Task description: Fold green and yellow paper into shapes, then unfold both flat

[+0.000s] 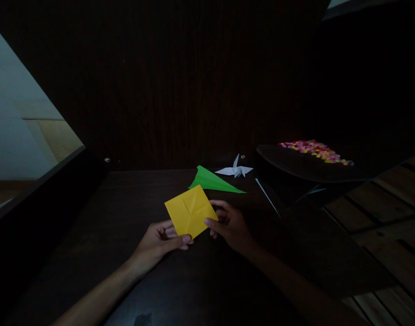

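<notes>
No writing, label, brand, number or sign can be read anywhere in this dim scene. The yellow paper, the green paper plane and the white paper crane all show blank faces, and the dark table carries no markings.

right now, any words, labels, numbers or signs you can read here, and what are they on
None can be read.
The yellow paper, held by the left hand and right hand, shows only creases.
The green folded paper and white paper crane are plain.
The colourful small pieces on the dark tray are too small to tell.
</notes>
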Demonstrator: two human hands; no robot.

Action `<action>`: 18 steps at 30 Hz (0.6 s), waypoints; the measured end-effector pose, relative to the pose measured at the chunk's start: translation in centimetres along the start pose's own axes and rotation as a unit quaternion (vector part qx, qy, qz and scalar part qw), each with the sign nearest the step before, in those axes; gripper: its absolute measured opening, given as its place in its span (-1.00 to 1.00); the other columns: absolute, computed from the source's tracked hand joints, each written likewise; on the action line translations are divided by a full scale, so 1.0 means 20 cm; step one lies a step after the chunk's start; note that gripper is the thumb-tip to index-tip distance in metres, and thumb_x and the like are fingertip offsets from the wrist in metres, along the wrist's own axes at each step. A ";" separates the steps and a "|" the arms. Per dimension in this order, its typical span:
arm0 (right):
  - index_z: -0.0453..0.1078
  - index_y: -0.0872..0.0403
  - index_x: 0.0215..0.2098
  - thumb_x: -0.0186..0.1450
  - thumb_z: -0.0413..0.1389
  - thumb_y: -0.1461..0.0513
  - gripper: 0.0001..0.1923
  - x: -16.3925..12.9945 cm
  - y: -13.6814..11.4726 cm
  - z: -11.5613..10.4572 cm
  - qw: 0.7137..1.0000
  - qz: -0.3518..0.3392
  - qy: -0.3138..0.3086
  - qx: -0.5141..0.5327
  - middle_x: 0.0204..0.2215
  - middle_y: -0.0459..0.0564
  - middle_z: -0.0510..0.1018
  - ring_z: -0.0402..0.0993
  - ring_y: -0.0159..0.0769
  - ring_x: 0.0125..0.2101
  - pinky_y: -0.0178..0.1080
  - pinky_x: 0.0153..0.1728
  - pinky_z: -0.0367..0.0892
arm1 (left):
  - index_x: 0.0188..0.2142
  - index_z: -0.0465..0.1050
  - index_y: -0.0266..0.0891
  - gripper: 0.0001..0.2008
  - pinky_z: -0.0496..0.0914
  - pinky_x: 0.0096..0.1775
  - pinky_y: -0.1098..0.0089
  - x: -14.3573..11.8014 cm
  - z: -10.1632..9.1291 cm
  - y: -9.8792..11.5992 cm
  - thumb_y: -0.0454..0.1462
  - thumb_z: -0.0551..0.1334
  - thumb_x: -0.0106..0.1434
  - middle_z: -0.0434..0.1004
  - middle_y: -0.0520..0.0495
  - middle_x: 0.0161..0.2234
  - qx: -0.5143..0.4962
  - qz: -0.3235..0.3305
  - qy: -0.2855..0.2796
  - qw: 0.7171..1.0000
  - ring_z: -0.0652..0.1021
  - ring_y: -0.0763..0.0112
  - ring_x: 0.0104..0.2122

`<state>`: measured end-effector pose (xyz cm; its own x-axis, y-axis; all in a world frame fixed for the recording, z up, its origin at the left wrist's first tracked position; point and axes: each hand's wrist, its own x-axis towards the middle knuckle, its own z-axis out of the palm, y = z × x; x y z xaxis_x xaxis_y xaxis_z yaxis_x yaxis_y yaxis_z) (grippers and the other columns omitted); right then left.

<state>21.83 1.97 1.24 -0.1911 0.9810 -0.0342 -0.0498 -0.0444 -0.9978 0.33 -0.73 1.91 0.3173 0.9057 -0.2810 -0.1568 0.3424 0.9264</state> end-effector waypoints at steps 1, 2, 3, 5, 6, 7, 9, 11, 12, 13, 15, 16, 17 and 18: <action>0.34 0.13 -0.01 0.05 0.33 0.13 -0.42 0.00 0.00 0.00 1.000 0.001 0.000 0.003 -0.64 -0.23 0.48 0.45 -0.37 -0.68 -0.33 -0.64 0.37 | -0.17 0.63 -0.29 -0.57 0.52 -0.30 0.42 0.00 0.00 0.00 -0.22 0.54 -0.05 0.69 -0.18 -0.28 0.004 -0.006 -0.001 1.000 0.64 0.30 -0.32; 0.35 0.14 -0.01 0.06 0.33 0.11 -0.42 0.00 0.00 0.01 1.000 0.002 -0.003 0.006 -0.65 -0.21 0.49 0.46 -0.35 -0.68 -0.32 -0.63 0.39 | -0.17 0.63 -0.29 -0.57 0.52 -0.30 0.41 0.00 0.00 -0.01 -0.22 0.54 -0.06 0.69 -0.18 -0.28 0.007 -0.011 0.000 1.000 0.64 0.30 -0.33; 0.36 0.15 -0.02 0.07 0.33 0.09 -0.43 0.00 0.00 0.01 1.000 0.004 -0.008 0.010 -0.66 -0.19 0.50 0.48 -0.32 -0.67 -0.30 -0.62 0.41 | -0.17 0.63 -0.29 -0.56 0.53 -0.30 0.39 0.00 0.00 -0.01 -0.20 0.54 -0.06 0.69 -0.18 -0.28 0.008 -0.015 0.002 1.000 0.65 0.28 -0.32; 0.39 0.17 -0.05 0.10 0.31 0.04 -0.46 0.01 0.01 0.01 1.000 0.005 -0.017 0.020 -0.64 -0.11 0.55 0.53 -0.27 -0.64 -0.26 -0.59 0.44 | -0.16 0.62 -0.30 -0.55 0.53 -0.30 0.37 0.01 0.00 -0.01 -0.18 0.54 -0.05 0.69 -0.20 -0.27 0.010 -0.018 0.012 1.000 0.66 0.24 -0.31; 0.42 0.18 -0.09 0.12 0.29 0.00 -0.47 0.01 0.01 0.01 1.000 0.005 -0.019 0.025 -0.63 -0.07 0.57 0.55 -0.24 -0.62 -0.25 -0.58 0.46 | -0.16 0.62 -0.30 -0.54 0.54 -0.30 0.36 0.01 0.00 -0.01 -0.17 0.54 -0.05 0.69 -0.20 -0.28 0.012 -0.019 0.014 1.000 0.66 0.22 -0.31; 0.44 0.18 -0.13 0.13 0.28 -0.03 -0.49 0.01 0.01 0.01 0.999 0.005 -0.019 0.028 -0.62 -0.04 0.58 0.56 -0.22 -0.61 -0.24 -0.57 0.47 | -0.15 0.62 -0.31 -0.54 0.54 -0.31 0.36 0.01 0.00 -0.01 -0.16 0.53 -0.05 0.69 -0.21 -0.27 0.014 -0.019 0.017 1.000 0.66 0.20 -0.30; 0.47 0.18 -0.22 0.14 0.26 -0.08 -0.50 0.02 0.02 0.01 0.999 0.005 -0.020 0.032 -0.61 -0.01 0.59 0.58 -0.20 -0.59 -0.22 -0.55 0.48 | -0.15 0.62 -0.33 -0.54 0.54 -0.31 0.35 0.00 0.00 0.00 -0.15 0.52 -0.02 0.69 -0.24 -0.27 0.014 -0.021 0.018 1.000 0.66 0.18 -0.30; 0.48 0.18 -0.27 0.15 0.25 -0.10 -0.50 0.02 0.02 0.00 0.999 0.007 -0.022 0.030 -0.61 0.01 0.59 0.58 -0.20 -0.59 -0.22 -0.55 0.49 | -0.13 0.61 -0.34 -0.54 0.54 -0.31 0.33 0.00 0.00 0.00 -0.13 0.50 0.01 0.68 -0.26 -0.26 0.010 -0.023 0.016 1.000 0.66 0.16 -0.29; 0.48 0.18 -0.28 0.15 0.25 -0.10 -0.50 0.02 0.02 0.00 0.999 0.009 -0.023 0.028 -0.60 0.01 0.59 0.58 -0.21 -0.59 -0.22 -0.55 0.49 | -0.13 0.61 -0.35 -0.55 0.55 -0.31 0.33 0.00 0.00 0.01 -0.13 0.49 0.03 0.68 -0.27 -0.26 0.007 -0.025 0.015 1.000 0.66 0.14 -0.28; 0.48 0.17 -0.29 0.14 0.26 -0.10 -0.51 0.02 0.01 0.00 0.999 0.010 -0.023 0.027 -0.60 0.01 0.60 0.58 -0.22 -0.60 -0.23 -0.54 0.49 | -0.13 0.61 -0.35 -0.55 0.55 -0.31 0.32 0.00 0.01 0.01 -0.13 0.49 0.04 0.68 -0.28 -0.26 0.004 -0.028 0.013 1.000 0.66 0.13 -0.28; 0.48 0.16 -0.31 0.13 0.28 -0.09 -0.52 0.01 0.01 0.00 0.999 0.011 -0.020 0.028 -0.59 0.01 0.61 0.57 -0.24 -0.60 -0.25 -0.55 0.49 | -0.14 0.62 -0.35 -0.57 0.55 -0.31 0.33 0.00 0.01 0.00 -0.14 0.49 0.05 0.68 -0.28 -0.26 -0.002 -0.032 0.009 0.999 0.66 0.13 -0.27; 0.48 0.16 -0.31 0.12 0.28 -0.09 -0.53 0.01 0.00 0.00 0.999 0.012 -0.017 0.029 -0.60 0.00 0.61 0.57 -0.24 -0.61 -0.26 -0.56 0.48 | -0.14 0.62 -0.34 -0.58 0.54 -0.31 0.34 0.00 0.01 0.00 -0.14 0.49 0.05 0.68 -0.28 -0.26 -0.006 -0.035 0.007 0.999 0.66 0.14 -0.27; 0.48 0.16 -0.32 0.12 0.29 -0.09 -0.53 0.01 0.00 0.00 0.999 0.013 -0.014 0.032 -0.60 0.00 0.60 0.57 -0.25 -0.61 -0.26 -0.57 0.48 | -0.15 0.62 -0.34 -0.59 0.54 -0.31 0.35 0.00 0.01 0.00 -0.15 0.48 0.06 0.68 -0.27 -0.25 -0.010 -0.037 0.005 0.999 0.66 0.16 -0.28; 0.49 0.16 -0.32 0.11 0.29 -0.09 -0.53 0.01 0.00 0.00 0.999 0.016 -0.011 0.035 -0.61 -0.01 0.60 0.57 -0.24 -0.62 -0.26 -0.57 0.48 | -0.15 0.63 -0.34 -0.60 0.54 -0.32 0.37 0.00 0.01 0.00 -0.15 0.48 0.06 0.68 -0.27 -0.25 -0.014 -0.040 0.004 0.999 0.66 0.18 -0.28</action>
<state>21.82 2.13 1.21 -0.2152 0.9745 -0.0632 -0.1118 -0.0889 -0.9897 0.50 -0.79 1.94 0.3224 0.8771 -0.3559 -0.1572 0.4204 0.8936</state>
